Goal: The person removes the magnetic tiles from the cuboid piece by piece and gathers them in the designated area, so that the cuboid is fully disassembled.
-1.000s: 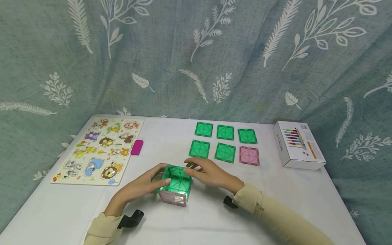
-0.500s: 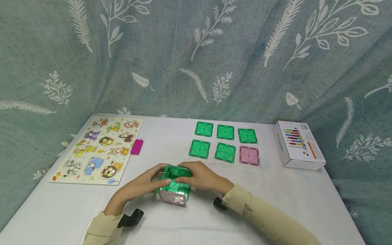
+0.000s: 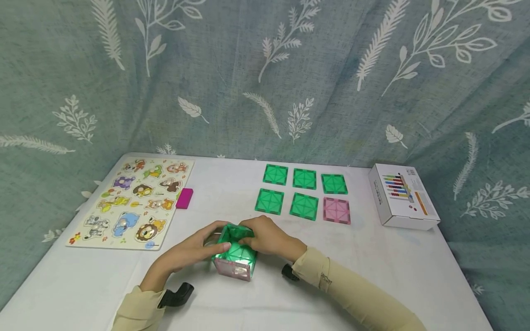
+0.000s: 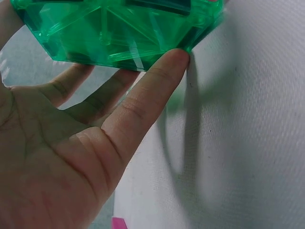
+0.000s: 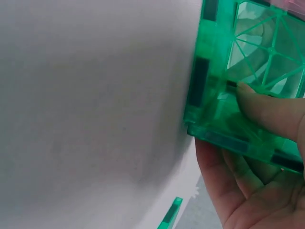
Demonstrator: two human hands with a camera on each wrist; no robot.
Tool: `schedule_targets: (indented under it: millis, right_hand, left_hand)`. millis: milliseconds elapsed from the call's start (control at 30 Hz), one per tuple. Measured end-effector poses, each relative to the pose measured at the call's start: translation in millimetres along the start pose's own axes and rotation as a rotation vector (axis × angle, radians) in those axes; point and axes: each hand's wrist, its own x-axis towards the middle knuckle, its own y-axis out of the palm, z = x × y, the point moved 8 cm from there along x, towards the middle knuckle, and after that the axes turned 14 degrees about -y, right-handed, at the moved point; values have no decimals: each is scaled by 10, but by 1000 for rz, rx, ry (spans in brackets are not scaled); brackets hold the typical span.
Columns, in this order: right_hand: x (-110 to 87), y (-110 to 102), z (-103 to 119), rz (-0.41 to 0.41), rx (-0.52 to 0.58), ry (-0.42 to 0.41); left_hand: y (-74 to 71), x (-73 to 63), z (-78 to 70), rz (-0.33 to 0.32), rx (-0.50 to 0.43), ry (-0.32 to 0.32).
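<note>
A small open-topped box [image 3: 237, 255] built of see-through magnetic tiles stands on the white table near the front. Its walls are green apart from a pink tile [image 3: 231, 270] on the near side. My left hand [image 3: 188, 252] holds the left wall, thumb over the top edge; in the left wrist view its fingers press the green outer face. With my right hand [image 3: 270, 236] I pinch the far right wall. The right wrist view shows that thumb [image 5: 269, 112] inside the box [image 5: 224, 136] and the other fingers outside. The box's underside is hidden.
Behind the box lie several flat green tiles [image 3: 304, 206] and one pink tile [image 3: 337, 210] in two rows. An animal puzzle board [image 3: 134, 202] is at left, a magenta block [image 3: 184, 198] by its edge. At right sits a white carton [image 3: 403, 195].
My right hand has come left onto the box, its thumb going inside and its fingers closing over the far right wall. The left hand and box have hardly moved.
</note>
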Motion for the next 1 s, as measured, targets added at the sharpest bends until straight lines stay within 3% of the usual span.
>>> schedule_targets:
  millis: [500, 767, 1000]
  right_hand:
    - [-8, 9, -45, 0, 19, -23]
    - [-21, 4, -169, -15, 146, 45]
    - [-38, -11, -199, -27, 199, 39]
  left_hand:
    - [-6, 2, -13, 8, -6, 18]
    - [-25, 4, 16, -22, -6, -4]
    - [-17, 18, 28, -34, -27, -32]
